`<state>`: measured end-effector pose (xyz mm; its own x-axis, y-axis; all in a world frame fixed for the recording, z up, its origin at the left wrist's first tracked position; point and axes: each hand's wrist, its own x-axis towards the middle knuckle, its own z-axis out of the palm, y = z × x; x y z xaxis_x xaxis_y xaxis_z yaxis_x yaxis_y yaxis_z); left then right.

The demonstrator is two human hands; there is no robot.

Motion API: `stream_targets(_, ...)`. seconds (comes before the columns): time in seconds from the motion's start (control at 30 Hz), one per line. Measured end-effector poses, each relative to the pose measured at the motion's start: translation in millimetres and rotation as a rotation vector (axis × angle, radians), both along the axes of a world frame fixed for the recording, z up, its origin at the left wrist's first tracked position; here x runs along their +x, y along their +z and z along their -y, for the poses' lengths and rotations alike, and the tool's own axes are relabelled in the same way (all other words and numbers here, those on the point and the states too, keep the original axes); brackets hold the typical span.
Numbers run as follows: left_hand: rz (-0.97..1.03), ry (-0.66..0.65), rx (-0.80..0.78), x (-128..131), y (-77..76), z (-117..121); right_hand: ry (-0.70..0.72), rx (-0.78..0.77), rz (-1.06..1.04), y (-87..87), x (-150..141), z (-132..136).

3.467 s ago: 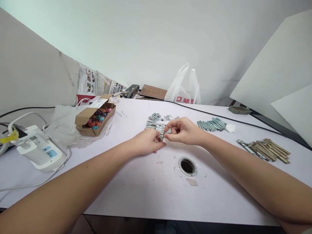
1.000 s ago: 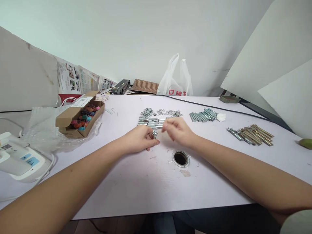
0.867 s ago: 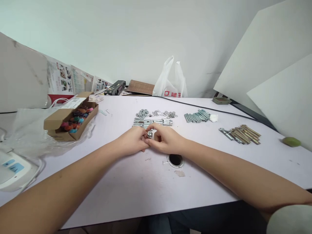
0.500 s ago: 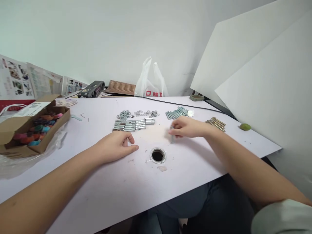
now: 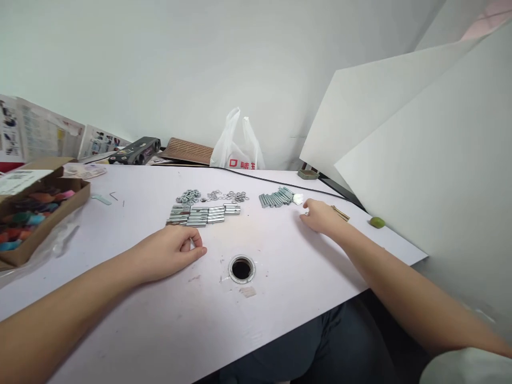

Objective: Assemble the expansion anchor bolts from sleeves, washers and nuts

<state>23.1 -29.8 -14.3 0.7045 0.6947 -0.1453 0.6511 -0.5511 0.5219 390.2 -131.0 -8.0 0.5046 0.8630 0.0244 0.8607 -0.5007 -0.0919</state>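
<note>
My left hand (image 5: 176, 250) rests on the white table (image 5: 160, 325) with thumb and index finger apart and nothing in it, just in front of rows of silver metal sleeves (image 5: 198, 215). My right hand (image 5: 320, 216) is at the right, fingers curled, over the pile of assembled expansion bolts. A small bit of metal shows between its thumb and index finger, the end of an expansion bolt (image 5: 306, 213); the rest is hidden. Brass-coloured expansion bolts (image 5: 340, 213) stick out behind this hand. Silver threaded studs (image 5: 276, 198) lie to its left.
Behind the sleeves are nuts (image 5: 189, 197), spring washers (image 5: 215, 196) and flat washers (image 5: 237, 197). A ringed hole (image 5: 241, 269) opens in the table. Around stand a cardboard box (image 5: 48, 224) of coloured pieces, a plastic bag (image 5: 238, 146), a green fruit (image 5: 376, 222) and a small tray (image 5: 308, 174).
Both hands were together at a silver expansion bolt; the left let go of it. My right hand carried the bolt right to the pile. The view has swung right.
</note>
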Motion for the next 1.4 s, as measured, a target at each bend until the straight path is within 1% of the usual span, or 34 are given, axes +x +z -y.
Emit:
stream_targets(0.07, -0.007, -0.005, -0.005, 0, 0.3, 0, 0.067, 0.02, -0.007, 1.6, -13, -17)
stream_targets(0.2, 0.012, -0.014, 0.016, -2, -2.4, -1, 0.159, -0.002, -0.057, 3.8, -39, -66)
stream_targets(0.3, 0.023, -0.021, 0.003, -4, -4.1, -1, 0.173, -0.051, -0.097, 1.5, -49, -98)
stream_targets(0.4, 0.038, -0.009, 0.009, -5, -4.4, -1, 0.158, -0.097, -0.147, -3.6, -49, -115)
stream_targets(0.47, 0.043, -0.004, 0.018, -4, -4.8, -1, 0.142, -0.124, -0.189, -5.3, -46, -119)
stream_targets(0.53, 0.051, 0.001, 0.021, -4, -6.1, -1, 0.135, -0.143, -0.227, -2.7, -44, -120)
stream_targets(0.63, 0.084, 0.009, -0.013, -4, -9.5, -2, 0.157, -0.093, -0.291, 11.3, -54, -117)
stream_targets(0.7, 0.158, 0.043, -0.093, -2, -11.9, -2, 0.26, -0.018, -0.366, 22.8, -74, -111)
stream_targets(0.77, 0.296, 0.11, -0.185, 0, -13.3, -2, 0.46, 0.019, -0.49, 29.4, -104, -102)
stream_targets(0.8, 0.378, 0.151, -0.218, 1, -13.6, -2, 0.573, -0.003, -0.569, 29.5, -121, -96)
stream_targets(0.87, 0.525, 0.204, -0.253, 3, -13.5, -3, 0.741, -0.039, -0.691, 23.9, -154, -85)
stream_targets(0.93, 0.614, 0.222, -0.254, 4, -13.3, -3, 0.84, 0.002, -0.721, 15.1, -177, -76)
stream_targets(1.0, 0.635, 0.232, -0.214, 4, -13.6, -4, 0.898, -0.015, -0.734, 9.8, -186, -76)
stream_targets(1.07, 0.613, 0.255, -0.137, 3, -14.0, -3, 0.94, -0.137, -0.72, 11.8, -183, -87)
stream_targets(1.1, 0.601, 0.265, -0.098, 3, -14.0, -2, 0.953, -0.196, -0.684, 15.1, -178, -96)
stream_targets(1.13, 0.591, 0.269, -0.067, 4, -13.8, -1, 0.947, -0.217, -0.621, 19.0, -172, -107)
stream_targets(1.17, 0.583, 0.274, -0.046, 4, -13.3, 0, 0.917, -0.183, -0.538, 22.8, -166, -120)
stream_targets(1.23, 0.555, 0.284, -0.03, 5, -12.1, 2, 0.814, -0.027, -0.345, 27.0, -156, -147)
stream_targets(1.3, 0.517, 0.293, -0.049, 6, -11.8, 2, 0.687, 0.069, -0.228, 23.7, -149, -170)
stream_targets(1.4, 0.448, 0.259, -0.093, 6, -13.2, 0, 0.567, 0.116, -0.166, 5.5, -145, -190)
